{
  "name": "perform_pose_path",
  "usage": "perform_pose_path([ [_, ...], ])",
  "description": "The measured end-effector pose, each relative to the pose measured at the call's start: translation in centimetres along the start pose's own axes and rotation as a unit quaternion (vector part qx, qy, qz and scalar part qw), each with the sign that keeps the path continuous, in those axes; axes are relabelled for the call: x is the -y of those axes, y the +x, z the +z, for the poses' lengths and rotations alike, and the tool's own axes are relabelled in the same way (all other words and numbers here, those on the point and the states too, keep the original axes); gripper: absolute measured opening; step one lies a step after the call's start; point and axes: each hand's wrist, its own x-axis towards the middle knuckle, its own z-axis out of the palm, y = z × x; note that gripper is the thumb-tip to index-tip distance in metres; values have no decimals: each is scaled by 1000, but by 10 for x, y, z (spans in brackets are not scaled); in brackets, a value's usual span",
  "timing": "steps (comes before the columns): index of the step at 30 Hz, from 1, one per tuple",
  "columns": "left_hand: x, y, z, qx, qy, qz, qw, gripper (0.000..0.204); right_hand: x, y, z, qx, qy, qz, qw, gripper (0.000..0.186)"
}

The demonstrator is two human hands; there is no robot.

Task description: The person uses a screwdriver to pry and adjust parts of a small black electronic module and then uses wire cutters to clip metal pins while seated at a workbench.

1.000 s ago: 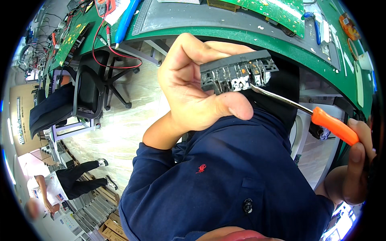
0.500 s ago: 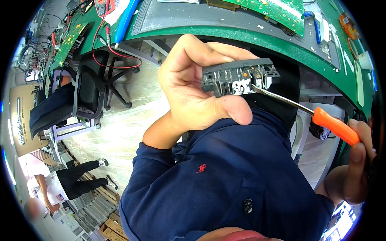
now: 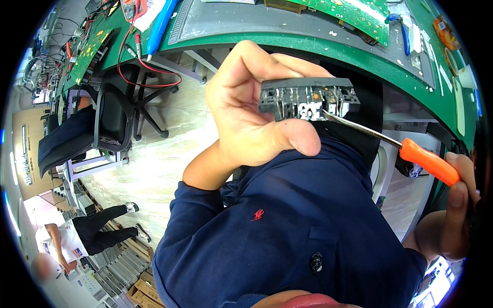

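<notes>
Head view: left hand (image 3: 246, 110) closed around dark grey switch module (image 3: 307, 97), held up near the chest; right hand (image 3: 452, 210) gripping orange-handled screwdriver (image 3: 429, 163), tip in module's underside. Step judged: prying. Next calls for steady, gentle leverage

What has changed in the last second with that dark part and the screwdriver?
Very little. The left hand has turned the dark grey part slightly, so it now sits more level than a second ago. The screwdriver tip stays at the part's lower right edge, and the right hand keeps its hold on the orange handle. Nothing was picked up or let go; the green bench looks the same.
</notes>
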Motion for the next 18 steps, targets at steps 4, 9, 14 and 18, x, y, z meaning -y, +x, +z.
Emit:
perform_pose_path([
  [4,-2,-1,2,-6,0,-22,1000,66,3,4,-2,19,-17,6,1000,40],
  [9,-2,-1,3,-12,-4,-26,1000,67,1,5,0,7,-34,-7,999,41],
  [14,0,0,0,25,4,-8,1000,62,4,1,-1,21,-32,37,999,41],
  [18,2,-3,0,33,11,4,999,58,5,2,-4,31,-48,28,998,41],
])
